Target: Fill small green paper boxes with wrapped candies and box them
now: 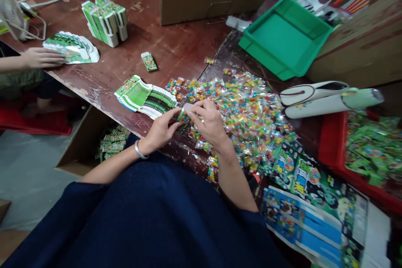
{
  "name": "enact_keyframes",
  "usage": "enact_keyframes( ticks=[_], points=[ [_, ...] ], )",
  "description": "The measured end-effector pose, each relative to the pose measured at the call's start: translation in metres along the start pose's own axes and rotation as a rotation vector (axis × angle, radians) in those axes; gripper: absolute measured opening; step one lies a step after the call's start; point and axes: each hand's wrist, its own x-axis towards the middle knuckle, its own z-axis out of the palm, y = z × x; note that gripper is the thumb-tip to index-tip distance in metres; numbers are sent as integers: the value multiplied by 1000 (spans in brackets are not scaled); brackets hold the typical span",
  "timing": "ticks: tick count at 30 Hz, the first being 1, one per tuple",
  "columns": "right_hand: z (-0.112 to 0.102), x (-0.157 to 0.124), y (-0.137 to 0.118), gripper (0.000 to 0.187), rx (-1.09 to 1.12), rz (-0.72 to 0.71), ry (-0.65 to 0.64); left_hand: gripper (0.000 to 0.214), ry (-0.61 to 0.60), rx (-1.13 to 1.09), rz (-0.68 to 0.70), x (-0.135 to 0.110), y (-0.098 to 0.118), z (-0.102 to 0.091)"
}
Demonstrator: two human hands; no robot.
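My left hand (161, 130) and my right hand (210, 122) meet at the table's near edge, both closed on one small green printed box (183, 117) held between the fingertips. A silver bangle sits on my left wrist. Just right of the hands lies a wide heap of small clear candy packets (251, 113) with coloured sweets. To the left, a fanned stack of flat green box blanks (144, 97) rests on the brown table (176, 50). One finished small box (149, 61) lies alone farther back.
Another person's hand (42, 57) rests on a pile of flat blanks (75, 46) at the left. Stacked finished boxes (105, 19), a cardboard carton (216, 0), a green tray (287, 35), a red bin of green packs (370, 150) and printed sheets (314, 209) surround the work area.
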Motion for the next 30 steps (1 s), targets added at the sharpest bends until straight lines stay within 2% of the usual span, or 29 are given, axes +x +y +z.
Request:
enact_keyframes(
  ticks=[2,5,7,11,16,19,23,26,28,30],
  points=[
    [1,-1,3,14,65,9,24,53,-1,-52,-18,1,3,1],
    [6,-5,7,12,201,89,142,57,9,-123,-40,2,5,1],
    [10,-10,8,13,278,141,201,53,-4,-163,-42,3,7,0],
    [20,-20,8,16,431,220,164,45,-59,-273,-87,3,9,0],
    [33,-28,9,18,637,336,306,33,-113,-344,-108,11,11,-3],
    [36,-28,11,16,740,358,237,29,-147,-376,-128,13,8,-4],
    [32,-26,10,17,666,380,146,30,-123,-356,-149,9,5,-1],
    [32,-24,7,24,610,475,145,43,-75,-265,-82,3,5,4],
    [32,-22,4,27,601,523,156,50,-70,-194,16,0,5,6],
    [29,-20,2,28,576,507,149,49,-50,-105,126,-1,5,6]
  ],
)
